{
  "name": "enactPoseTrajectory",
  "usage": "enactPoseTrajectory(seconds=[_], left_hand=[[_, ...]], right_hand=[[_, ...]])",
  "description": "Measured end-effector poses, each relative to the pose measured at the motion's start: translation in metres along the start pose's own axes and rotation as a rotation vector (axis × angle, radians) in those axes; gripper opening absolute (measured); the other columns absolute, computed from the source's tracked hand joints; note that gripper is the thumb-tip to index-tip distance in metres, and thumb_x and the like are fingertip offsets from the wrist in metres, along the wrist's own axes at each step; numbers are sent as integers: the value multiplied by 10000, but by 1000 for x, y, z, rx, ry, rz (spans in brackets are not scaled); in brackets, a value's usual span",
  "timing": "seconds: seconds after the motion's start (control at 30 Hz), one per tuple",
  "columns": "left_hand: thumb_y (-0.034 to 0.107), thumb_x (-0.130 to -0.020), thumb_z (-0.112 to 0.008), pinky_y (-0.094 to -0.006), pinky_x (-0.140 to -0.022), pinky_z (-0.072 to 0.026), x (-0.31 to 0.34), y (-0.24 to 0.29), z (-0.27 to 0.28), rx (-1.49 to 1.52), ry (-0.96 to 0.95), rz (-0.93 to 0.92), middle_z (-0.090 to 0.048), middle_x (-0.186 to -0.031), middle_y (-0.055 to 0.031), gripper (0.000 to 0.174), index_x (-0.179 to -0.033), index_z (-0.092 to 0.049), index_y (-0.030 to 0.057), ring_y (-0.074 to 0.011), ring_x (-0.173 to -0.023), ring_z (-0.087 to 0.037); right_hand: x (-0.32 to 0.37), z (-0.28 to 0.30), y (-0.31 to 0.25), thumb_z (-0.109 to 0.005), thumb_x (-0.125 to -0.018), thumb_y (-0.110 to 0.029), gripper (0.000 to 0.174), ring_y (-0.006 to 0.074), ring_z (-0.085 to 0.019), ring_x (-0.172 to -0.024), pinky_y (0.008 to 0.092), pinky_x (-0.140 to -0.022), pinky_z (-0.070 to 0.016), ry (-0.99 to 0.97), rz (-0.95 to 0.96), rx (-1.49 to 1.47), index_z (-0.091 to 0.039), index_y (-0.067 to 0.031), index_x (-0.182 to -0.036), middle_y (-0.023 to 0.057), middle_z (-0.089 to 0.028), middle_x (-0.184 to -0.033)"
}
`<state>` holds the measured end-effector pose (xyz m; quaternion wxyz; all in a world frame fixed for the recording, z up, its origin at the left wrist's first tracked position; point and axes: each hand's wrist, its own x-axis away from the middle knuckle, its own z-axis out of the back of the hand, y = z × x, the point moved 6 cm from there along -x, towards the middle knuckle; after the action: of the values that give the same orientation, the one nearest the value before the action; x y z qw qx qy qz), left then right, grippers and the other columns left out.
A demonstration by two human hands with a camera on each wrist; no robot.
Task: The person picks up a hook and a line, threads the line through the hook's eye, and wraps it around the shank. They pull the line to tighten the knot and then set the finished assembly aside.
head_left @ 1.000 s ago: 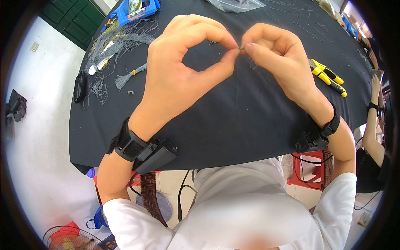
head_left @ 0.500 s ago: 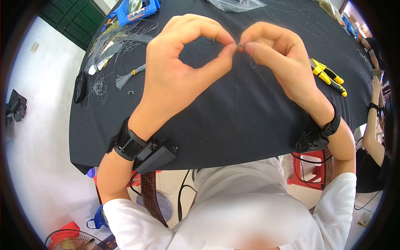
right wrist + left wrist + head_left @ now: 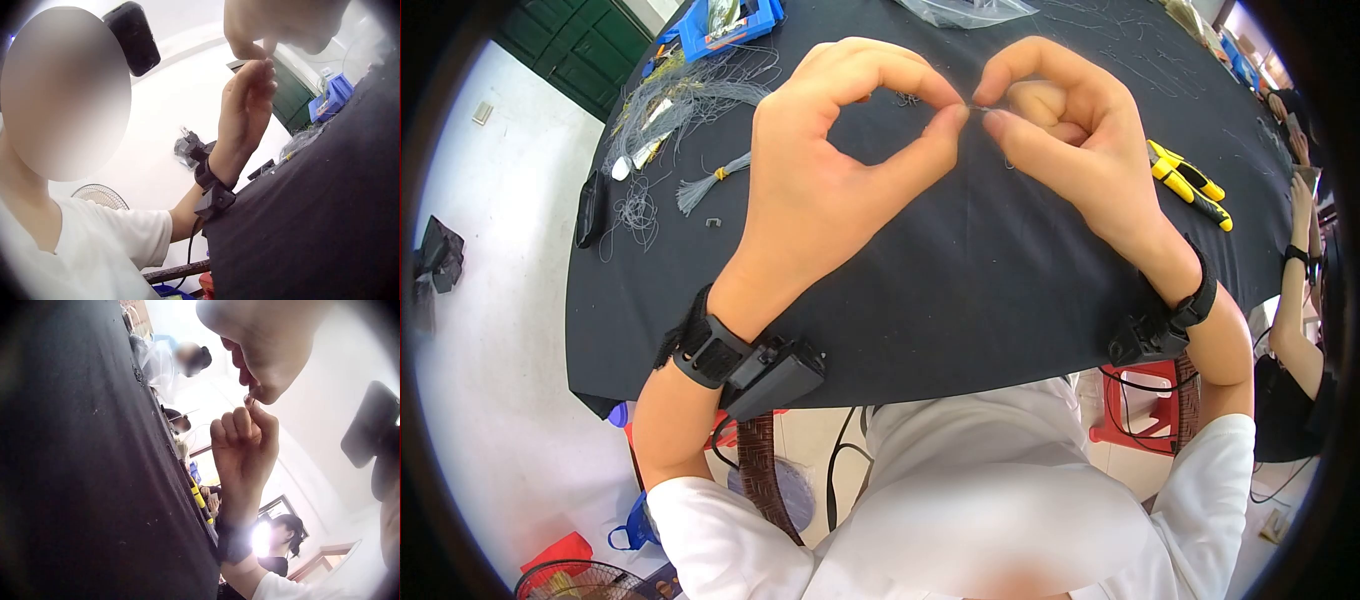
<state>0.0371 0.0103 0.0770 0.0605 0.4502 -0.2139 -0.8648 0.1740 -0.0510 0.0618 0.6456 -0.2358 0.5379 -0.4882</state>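
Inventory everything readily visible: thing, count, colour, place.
Thin strand: one, colour unclear, left fingertips
Pliers: one, yellow-black, table's right
Tied bundle: one, grey, table's left
Loose strands: uncountable, grey, far left
Tray: one, blue, far left
Plastic bag: one, clear, far edge
Table: one, black cover, centre
Door: one, green, back left
Fan: one, colour unclear, lower left
Stool: count unclear, red, lower right
Other people: several, mixed clothing, right
Wrist cameras: two, black, wrists
Shirt: one, white, torso
Left hand: one, bare, pinching strand
Right hand: one, beside strand, hold unclear
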Motion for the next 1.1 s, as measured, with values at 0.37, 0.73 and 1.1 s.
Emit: enactPoseTrajectory(seconds=[0.37,0.73,1.1], left_hand=[[-1,-729,-661,-218,-716,-348,0,0,-1,10,2,5,-616,-897,-24,128,-849,-627,28,-93,-844,-532],[-4,-732,-648,-218,-728,-339,0,-4,0,36,-7,36,-614,-901,-23,120,-845,-620,28,-88,-848,-527],[23,-759,-640,-217,-737,-346,1,-8,-2,62,-39,91,-613,-895,-14,97,-852,-617,19,-85,-850,-526]], right_hand=[[-1,0,1,-550,-796,25,126,-35,-241,-492,152,-458,-212,-30,73,67,-558,-34,-907,-113,-264,-551],[-1,2,3,-603,-715,-74,109,1,-226,-486,199,-455,-183,84,17,-7,-566,-37,-810,-91,-248,-518],[-4,4,4,-597,-752,-67,109,-8,-298,-499,182,-464,-240,-15,35,58,-593,-24,-852,-88,-340,-545]])
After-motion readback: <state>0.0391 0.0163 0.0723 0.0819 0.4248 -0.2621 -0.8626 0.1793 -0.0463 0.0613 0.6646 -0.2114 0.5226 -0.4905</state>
